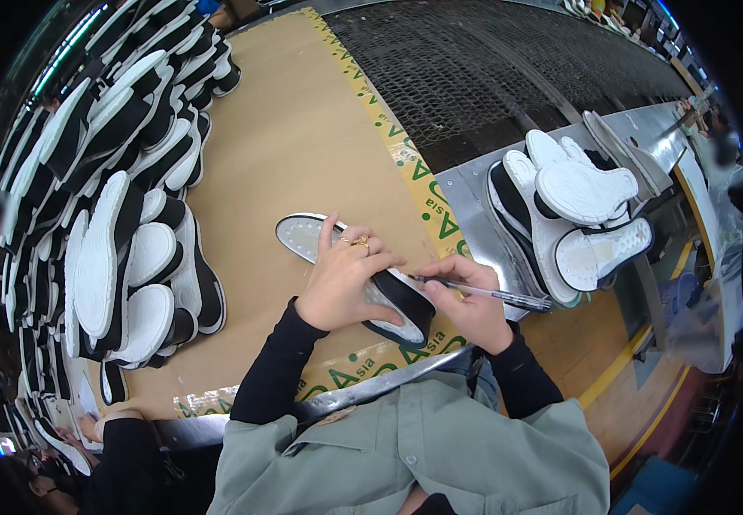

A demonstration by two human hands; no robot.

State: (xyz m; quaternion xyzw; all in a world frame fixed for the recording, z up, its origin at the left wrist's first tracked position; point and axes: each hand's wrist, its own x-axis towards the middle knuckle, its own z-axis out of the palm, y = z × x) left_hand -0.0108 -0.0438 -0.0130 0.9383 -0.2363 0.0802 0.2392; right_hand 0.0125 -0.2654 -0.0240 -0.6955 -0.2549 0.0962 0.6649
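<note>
A black-and-white shoe sole (404, 300) lies tilted on the brown table covering in front of me, its toe pointing to the far left. My left hand (352, 279) is closed around its middle, thumb low near the heel and fingers over the far edge; a gold-coloured ring shows on one finger. In my right hand (466, 300) is a slim clear pen (509, 298), pinched between thumb and fingers. Its tip is at the heel's far side, close to my left fingertips; whether it touches the sole I cannot tell.
Tall piles of similar soles (101, 257) stand along the left. A smaller heap (582, 197) sits on a metal ledge (474, 202) at the right. Beyond is a dark mesh conveyor (491, 69). Another person's arm (122, 429) reaches in at lower left.
</note>
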